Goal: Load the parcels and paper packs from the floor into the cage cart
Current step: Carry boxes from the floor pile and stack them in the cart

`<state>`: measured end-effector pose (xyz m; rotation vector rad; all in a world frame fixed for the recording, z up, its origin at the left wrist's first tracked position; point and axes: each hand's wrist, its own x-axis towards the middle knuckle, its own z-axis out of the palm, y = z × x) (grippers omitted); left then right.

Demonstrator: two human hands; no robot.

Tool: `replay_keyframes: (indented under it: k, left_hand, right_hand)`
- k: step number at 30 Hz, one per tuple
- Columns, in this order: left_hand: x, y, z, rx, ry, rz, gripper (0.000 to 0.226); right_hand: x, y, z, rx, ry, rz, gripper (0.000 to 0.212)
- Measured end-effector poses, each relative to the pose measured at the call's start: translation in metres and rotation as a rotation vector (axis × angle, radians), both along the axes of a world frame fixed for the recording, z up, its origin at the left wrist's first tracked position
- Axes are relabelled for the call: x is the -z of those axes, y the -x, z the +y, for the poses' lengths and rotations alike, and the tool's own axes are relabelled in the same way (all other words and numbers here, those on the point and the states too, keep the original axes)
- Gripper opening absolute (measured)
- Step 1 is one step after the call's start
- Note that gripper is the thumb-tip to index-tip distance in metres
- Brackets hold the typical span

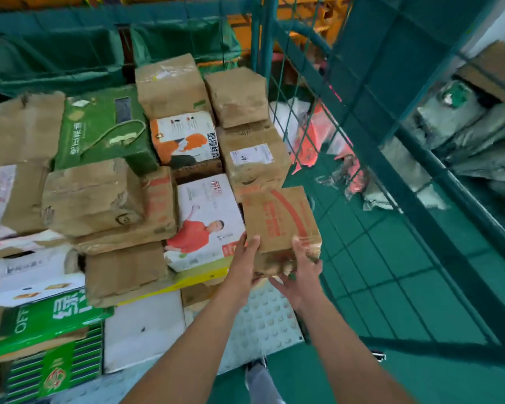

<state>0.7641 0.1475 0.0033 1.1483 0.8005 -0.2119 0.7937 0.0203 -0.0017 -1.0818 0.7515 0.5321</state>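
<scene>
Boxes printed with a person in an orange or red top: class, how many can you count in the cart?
2. One white box lies beside the brown parcel held in both hands; another sits just behind it, mid-stack. Others may be hidden underneath.

One head-worn camera looks steeply down, close over stacked boxes (164,182) beside a mesh wall (362,158).

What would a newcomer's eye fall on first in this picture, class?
First, the two hands, left hand and right hand, holding a brown box with red print in the lower middle. Next, the white box picturing a person in a red shirt just left of it, among piled cartons. Then the green wire cage wall on the right.
</scene>
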Motion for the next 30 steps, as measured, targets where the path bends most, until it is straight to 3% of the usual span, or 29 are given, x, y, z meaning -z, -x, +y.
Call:
replay_keyframes:
  k: [7, 16, 19, 22, 25, 30]
  left_hand:
    - [0.032, -0.062, 0.006, 0.075, -0.032, 0.081, 0.029]
    - [0.073, -0.099, 0.018, 0.200, -0.300, 0.211, 0.050]
    - [0.086, -0.109, 0.020, 0.229, -0.349, 0.224, 0.051]
    - [0.094, -0.115, 0.016, 0.256, -0.319, 0.244, 0.070]
    - [0.100, -0.115, 0.011, 0.243, -0.240, 0.246, 0.081]
    - [0.106, -0.115, 0.011, 0.235, -0.188, 0.263, 0.082]
  right_hand:
    - [0.042, -0.078, 0.009, -0.037, 0.075, 0.022, 0.119]
    - [0.087, -0.124, 0.031, 0.003, 0.052, 0.087, 0.105]
    - [0.107, -0.133, 0.031, -0.069, 0.036, 0.098, 0.078]
    - [0.121, -0.137, 0.035, -0.298, 0.053, 0.059, 0.051]
    - [0.124, -0.138, 0.042, -0.408, 0.072, 0.096, 0.053]
    - [0.121, -0.133, 0.040, -0.413, 0.087, 0.141, 0.061]
